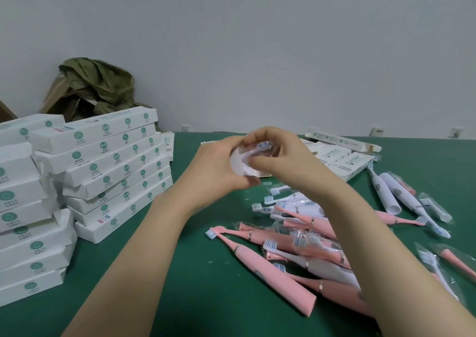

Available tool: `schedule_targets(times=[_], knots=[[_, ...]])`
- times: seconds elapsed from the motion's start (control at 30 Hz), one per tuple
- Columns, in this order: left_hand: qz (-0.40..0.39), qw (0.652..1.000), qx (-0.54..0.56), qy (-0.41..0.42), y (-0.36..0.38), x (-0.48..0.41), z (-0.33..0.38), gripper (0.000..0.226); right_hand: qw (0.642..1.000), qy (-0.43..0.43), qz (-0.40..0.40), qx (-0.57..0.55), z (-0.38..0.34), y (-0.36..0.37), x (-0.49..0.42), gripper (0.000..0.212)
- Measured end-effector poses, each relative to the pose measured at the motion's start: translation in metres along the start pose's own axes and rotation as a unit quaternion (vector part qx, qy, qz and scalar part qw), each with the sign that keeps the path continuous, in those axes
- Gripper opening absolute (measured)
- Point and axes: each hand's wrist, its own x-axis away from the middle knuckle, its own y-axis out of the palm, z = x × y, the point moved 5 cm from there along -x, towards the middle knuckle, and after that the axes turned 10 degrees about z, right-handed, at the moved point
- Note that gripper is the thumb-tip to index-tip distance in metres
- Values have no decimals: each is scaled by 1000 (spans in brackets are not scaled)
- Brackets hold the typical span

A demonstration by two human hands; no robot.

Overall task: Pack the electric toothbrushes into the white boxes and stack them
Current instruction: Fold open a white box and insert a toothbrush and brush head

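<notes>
Both hands are raised above the middle of the green table (180, 272). My left hand (219, 164) grips the open end of a white box (238, 164), which points away from me. My right hand (278, 156) pinches a brush head in a clear plastic wrapper (262, 147) at the mouth of that box. A heap of pink and white electric toothbrushes (296, 254) and wrapped brush heads lies under my right forearm. Two stacks of packed white boxes (108, 171) stand at the left.
Flat unfolded white boxes (342, 158) lie at the back right. More white toothbrushes (396, 197) lie at the right edge. A nearer box stack (28, 220) fills the left edge. A green bag on cardboard (98, 89) sits against the grey wall behind the stacks.
</notes>
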Motion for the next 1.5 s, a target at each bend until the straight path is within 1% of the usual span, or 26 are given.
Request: schedule_targets(times=[0.03,0.1,0.17,0.3,0.37,0.4,0.5,0.6,0.7,0.73,0.77,0.8,0.83,0.87,0.9,0.93,0.97,1.0,1.03,1.07,1.1,1.13,1.23,1.3,1.4,1.5], knots=[[10,1000,-3,-2,-3,0,0,65,999,24,-5,-33,4,-1,-1,27],[19,1000,-18,-1,-7,0,0,72,996,48,28,-64,9,-5,-3,23],[21,1000,-22,-1,-8,1,1,73,995,26,78,-52,8,-7,-5,16],[24,1000,-12,-6,-8,0,4,75,980,-26,193,-36,6,-7,-1,27],[33,999,-9,-8,-10,-1,5,75,974,-66,218,3,3,-3,2,20],[37,999,-7,-8,-10,-1,5,74,975,-79,208,20,3,1,3,15],[42,999,-2,-17,-12,-1,3,71,980,-117,138,82,2,14,4,2],[40,999,11,-28,-13,-2,1,70,973,-149,91,151,2,21,3,19],[34,999,18,-17,-12,-1,5,64,972,-155,37,175,1,29,4,33],[36,999,19,-13,-13,-1,6,62,974,-150,44,162,1,28,4,31],[40,999,20,-11,-13,-1,7,63,977,-145,76,134,0,23,3,25],[42,999,19,-12,-13,-1,6,65,977,-131,131,103,0,15,3,18],[43,999,14,-16,-13,-1,5,70,973,-106,187,83,2,5,2,18],[43,999,6,-22,-13,-1,4,76,969,-70,225,75,6,-3,0,23],[41,999,0,-26,-13,-2,2,82,969,-19,238,69,11,-8,-1,31],[32,999,-3,-29,-13,-2,0,88,972,39,227,50,18,-11,-4,36],[8,999,-2,-32,-11,-2,-1,96,975,92,201,10,24,-11,-5,35],[-26,999,3,-34,-8,0,-1,105,975,127,175,-41,28,-9,-7,27],[-58,998,13,-35,-4,1,-1,112,974,142,159,-81,27,-6,-6,19],[-76,996,23,-33,-1,2,-1,114,974,135,156,-93,25,-5,-6,18],[-75,996,36,-30,0,2,-2,111,976,120,159,-92,22,-5,-6,19],[-59,997,50,-27,-1,1,-3,102,976,103,164,-95,20,-5,-7,20],[17,996,90,-14,-3,2,-1,58,971,92,177,-134,14,-9,-6,17],[71,993,92,-3,1,5,6,37,964,101,175,-172,11,-9,-4,17],[139,986,91,-2,10,9,15,27,966,110,165,-164,10,-2,-3,21],[189,978,85,2,10,9,19,20,967,141,130,-167,10,11,-3,29]])
